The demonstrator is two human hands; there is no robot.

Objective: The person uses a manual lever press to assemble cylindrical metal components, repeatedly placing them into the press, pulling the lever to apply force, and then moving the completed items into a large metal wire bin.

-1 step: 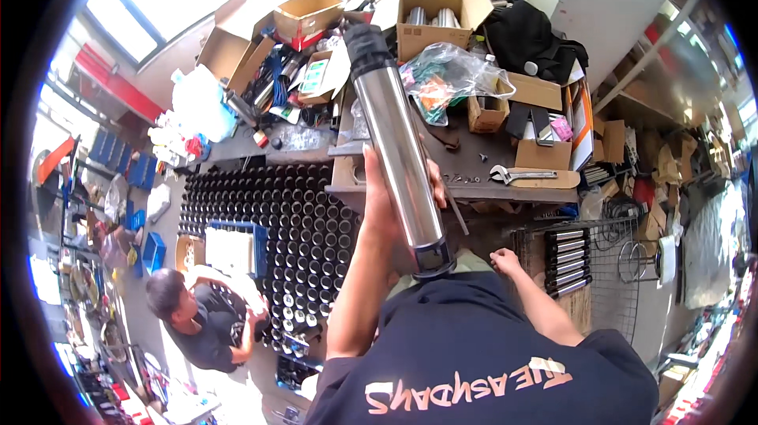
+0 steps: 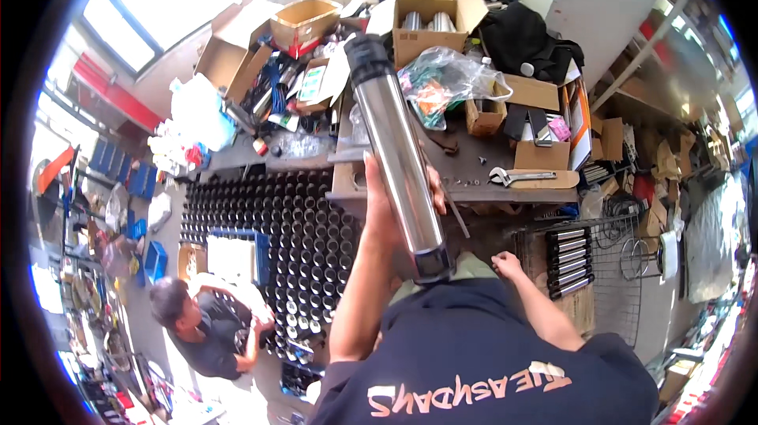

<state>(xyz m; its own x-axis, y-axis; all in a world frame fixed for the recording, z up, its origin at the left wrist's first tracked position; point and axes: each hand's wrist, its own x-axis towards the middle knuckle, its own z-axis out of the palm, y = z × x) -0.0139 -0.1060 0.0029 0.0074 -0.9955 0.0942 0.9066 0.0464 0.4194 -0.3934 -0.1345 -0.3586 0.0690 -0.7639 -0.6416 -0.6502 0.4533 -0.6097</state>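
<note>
Head view, left hand [image 2: 382, 208] wrapped around tilted metal cylinder [image 2: 401, 160], right hand [image 2: 507, 265] low, loosely curled

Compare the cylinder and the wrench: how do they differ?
The cylinder is gripped in the left hand; the wrench lies unheld. The cylinder is a thick, straight tube with black ends; the wrench is slim, with a wider head at its left end. Both look silvery and metallic.
</note>
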